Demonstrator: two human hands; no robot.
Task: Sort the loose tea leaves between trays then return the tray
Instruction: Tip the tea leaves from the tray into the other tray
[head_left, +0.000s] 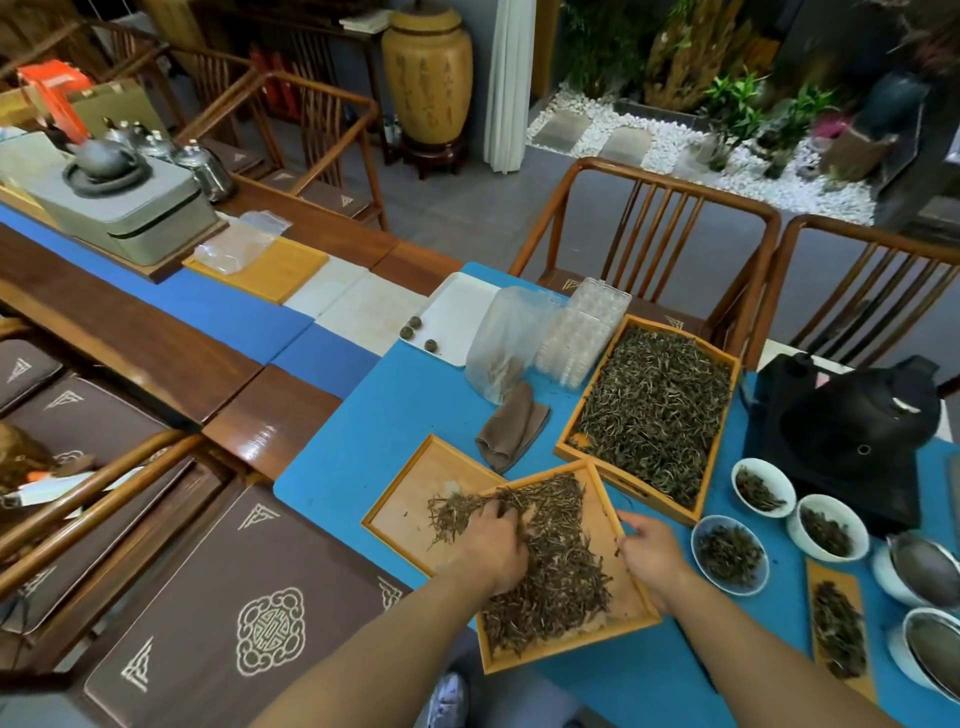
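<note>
Cushions (260, 618) in brown with pale geometric motifs lay on the bench at far left. On the blue table mat (363, 415), a shallow wooden tray (410, 488) sat flat, its floor mostly bare apart from a small heap of loose tea leaves (452, 512) at its right side. The left hand (493, 545) rested palm-down on those leaves, fingers curled into the pile; what exactly the fingertips pinched could not be told. A second wooden tray (623, 597) overlapped the right edge of the first, tilted at an angle, and carried a dense layer of dark, thin, twisted leaves (550, 587) with paler strands mixed in. The right hand (652, 556) gripped this tray's right rim, fingers curled over the edge. Behind, a folded brown cloth (511, 428) lay beside a clear plastic bag (501, 343) and a white tray (457, 317) holding three small tea balls (415, 332). Further right, a larger wooden tray (654, 410) was filled with leaves. Three white bowls (763, 486) with small leaf samples stood near a black appliance (841, 436). A tall ochre jar (427, 73) in the background bore vertical columns of characters, too small to read.
</note>
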